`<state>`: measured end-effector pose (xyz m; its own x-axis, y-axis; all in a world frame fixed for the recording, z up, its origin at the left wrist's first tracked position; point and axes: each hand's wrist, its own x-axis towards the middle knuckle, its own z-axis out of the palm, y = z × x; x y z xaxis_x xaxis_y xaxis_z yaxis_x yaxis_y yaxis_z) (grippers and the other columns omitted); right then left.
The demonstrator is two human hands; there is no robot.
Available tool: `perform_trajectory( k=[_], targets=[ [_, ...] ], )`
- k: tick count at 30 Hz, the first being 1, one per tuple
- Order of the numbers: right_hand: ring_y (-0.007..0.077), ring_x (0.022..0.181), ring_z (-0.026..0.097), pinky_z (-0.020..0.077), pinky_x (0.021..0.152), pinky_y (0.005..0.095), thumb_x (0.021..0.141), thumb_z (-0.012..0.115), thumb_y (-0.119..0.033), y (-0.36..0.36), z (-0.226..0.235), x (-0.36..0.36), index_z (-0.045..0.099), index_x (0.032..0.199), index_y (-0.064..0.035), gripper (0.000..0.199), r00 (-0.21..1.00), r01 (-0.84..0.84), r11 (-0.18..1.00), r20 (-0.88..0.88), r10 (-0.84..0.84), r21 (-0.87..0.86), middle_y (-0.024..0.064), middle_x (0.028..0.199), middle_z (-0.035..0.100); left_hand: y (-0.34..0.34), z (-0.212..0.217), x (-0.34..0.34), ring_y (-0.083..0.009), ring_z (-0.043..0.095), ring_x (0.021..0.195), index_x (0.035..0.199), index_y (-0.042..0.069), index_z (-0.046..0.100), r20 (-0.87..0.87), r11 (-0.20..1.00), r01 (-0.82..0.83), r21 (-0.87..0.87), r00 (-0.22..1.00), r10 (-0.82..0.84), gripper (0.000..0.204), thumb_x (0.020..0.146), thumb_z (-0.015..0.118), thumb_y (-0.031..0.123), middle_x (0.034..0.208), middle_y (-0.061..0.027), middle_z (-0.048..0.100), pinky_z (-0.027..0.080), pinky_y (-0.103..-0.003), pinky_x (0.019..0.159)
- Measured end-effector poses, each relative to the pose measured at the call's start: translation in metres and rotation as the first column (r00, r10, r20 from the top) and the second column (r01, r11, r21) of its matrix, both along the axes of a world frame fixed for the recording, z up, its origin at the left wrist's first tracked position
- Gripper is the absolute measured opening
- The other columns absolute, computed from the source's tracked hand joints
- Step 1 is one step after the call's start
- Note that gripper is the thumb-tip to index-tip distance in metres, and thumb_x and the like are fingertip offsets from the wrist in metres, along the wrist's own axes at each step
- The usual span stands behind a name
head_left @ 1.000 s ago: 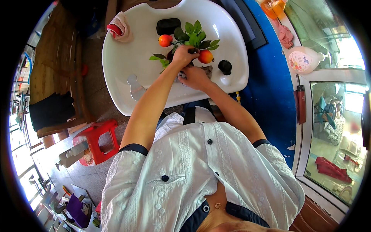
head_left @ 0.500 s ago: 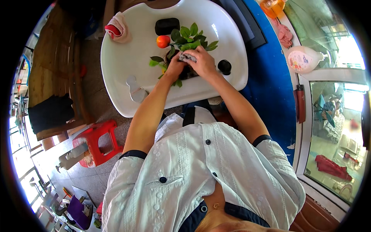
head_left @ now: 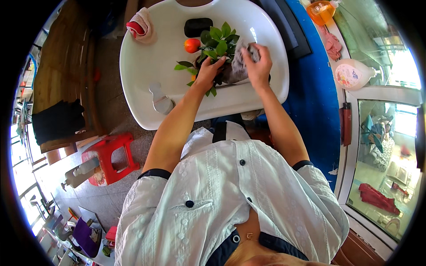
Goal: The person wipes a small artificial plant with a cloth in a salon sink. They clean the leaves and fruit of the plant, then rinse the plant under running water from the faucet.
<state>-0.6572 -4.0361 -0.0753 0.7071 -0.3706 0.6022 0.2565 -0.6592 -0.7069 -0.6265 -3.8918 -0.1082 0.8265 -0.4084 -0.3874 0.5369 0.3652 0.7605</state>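
Note:
Over the white basin [head_left: 142,71], my left hand [head_left: 207,75] has its fingers closed on the lower part of a leafy plant [head_left: 216,43] with green leaves and a round orange-red fruit [head_left: 192,45]. Exactly where the fingers grip among the leaves is hidden. To its right, my right hand [head_left: 259,68] pinches a crumpled grey cloth [head_left: 240,62], which hangs between thumb and fingers beside the leaves. Below the cloth, a dark brownish base of the plant [head_left: 230,76] partly shows.
A black oblong object [head_left: 198,27] lies in the basin behind the fruit. A pink-and-red cloth [head_left: 141,26] drapes over the left rim. The silver drain fitting [head_left: 163,104] is at the front left. Soap bottles [head_left: 353,74] [head_left: 321,12] stand at the right; a red stool [head_left: 116,155] is lower left.
My right hand has moved right, away from my left hand, and the grey cloth now hangs more spread out. My left hand stays at the plant. The view has shifted slightly.

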Motion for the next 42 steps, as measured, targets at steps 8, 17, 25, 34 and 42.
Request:
perform_trajectory(
  k=[8,17,25,34,42],
  targets=[
    [0.0283,0.073,0.056,0.0463,0.063,0.035,0.072,0.066,-0.019,0.028,-0.013,0.003,0.061,0.098,-0.0119,0.028,0.934,-0.177,0.926,-0.353,0.052,-0.332,0.0075,0.079,0.053,0.005,-0.054,0.011,-0.0157,0.058,0.076,0.101,0.003,0.055,0.084,0.989,0.115,0.088,0.989,-0.123,0.019,0.082,0.051,0.004,0.089,-0.0057,0.06,0.048,-0.028,0.066],
    [0.0306,0.078,0.057,0.0464,0.067,0.0346,0.074,0.065,-0.015,0.003,-0.014,-0.007,0.059,0.093,-0.0045,0.022,0.995,-0.017,0.953,-0.093,0.047,0.303,0.0122,0.085,0.059,0.011,-0.031,0.015,-0.0164,0.055,0.084,0.102,0.006,0.058,-0.106,0.987,0.053,-0.149,0.992,-0.07,0.018,0.088,0.052,0.016,0.09,-0.0024,0.06,0.043,-0.03,0.071],
    [0.0312,0.079,0.056,0.0449,0.067,0.0375,0.073,0.066,-0.021,0.022,-0.037,0.01,0.06,0.092,-0.0071,0.024,0.952,-0.042,0.986,-0.305,-0.009,-0.161,0.012,0.083,0.057,0.012,-0.056,0.021,-0.0196,0.057,0.09,0.105,0.004,0.055,-0.136,1.0,0.013,-0.026,0.991,-0.016,0.019,0.089,0.05,0.014,0.099,-0.0062,0.059,0.047,-0.038,0.077],
    [0.0156,0.073,0.058,0.0454,0.069,0.0284,0.076,0.066,-0.016,0.021,-0.023,-0.006,0.059,0.089,0.0041,0.025,0.974,-0.053,0.884,-0.173,0.149,0.464,0.0113,0.085,0.064,0.015,-0.039,0.021,-0.0142,0.053,0.094,0.103,0.008,0.056,-0.166,0.991,0.043,-0.124,0.984,-0.064,0.017,0.089,0.05,0.016,0.101,-0.002,0.059,0.039,-0.032,0.079],
    [0.0289,0.073,0.057,0.0454,0.062,0.0378,0.073,0.066,-0.024,0.04,-0.02,0.012,0.06,0.085,-0.0089,0.02,0.955,-0.115,0.962,-0.294,0.039,-0.246,0.0091,0.081,0.056,0.011,-0.051,0.017,-0.0105,0.051,0.057,0.1,0.005,0.056,0.068,0.975,0.155,0.157,0.984,-0.167,0.021,0.083,0.046,0.007,0.079,-0.0037,0.059,0.034,-0.023,0.042]
  ],
)
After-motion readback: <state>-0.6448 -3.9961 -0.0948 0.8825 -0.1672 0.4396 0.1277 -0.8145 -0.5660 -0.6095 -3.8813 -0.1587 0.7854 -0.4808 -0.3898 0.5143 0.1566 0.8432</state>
